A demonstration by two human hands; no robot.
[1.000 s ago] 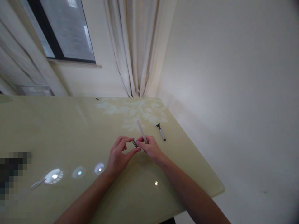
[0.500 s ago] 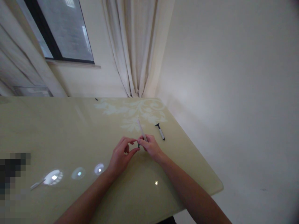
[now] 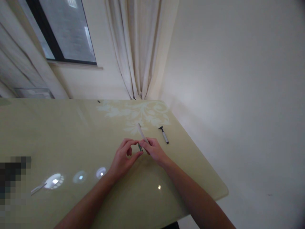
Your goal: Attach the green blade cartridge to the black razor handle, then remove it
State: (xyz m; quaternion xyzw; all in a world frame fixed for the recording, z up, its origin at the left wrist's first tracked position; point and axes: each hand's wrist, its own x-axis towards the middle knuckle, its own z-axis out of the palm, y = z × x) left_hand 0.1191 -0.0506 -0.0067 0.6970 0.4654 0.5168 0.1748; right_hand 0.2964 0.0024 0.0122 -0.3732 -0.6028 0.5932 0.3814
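My left hand [image 3: 125, 158] pinches a small dark green, flat rectangular piece [image 3: 140, 147] upright between thumb and index finger. It looks like a razor cartridge, but it is too small to be sure. Right beside it, my right hand [image 3: 152, 149] is closed around a slim white toothbrush [image 3: 142, 132], whose head points up and away from me. The fingertips of the right hand reach the top of the green piece. A razor [image 3: 163, 135] with a grey handle and black head lies on the table just beyond my right hand.
The glossy pale table [image 3: 190, 171] ends at a rounded right corner near the wall. A tiny dark piece [image 3: 98, 101] lies by its far edge. A thin white stick-like thing [image 3: 38, 189] lies at the left, near a blurred-out dark area. Curtains [image 3: 135, 47] hang behind.
The toothbrush has tilted a little to the left, and its head shows more clearly. The small piece has turned in my left fingers, showing a green face.
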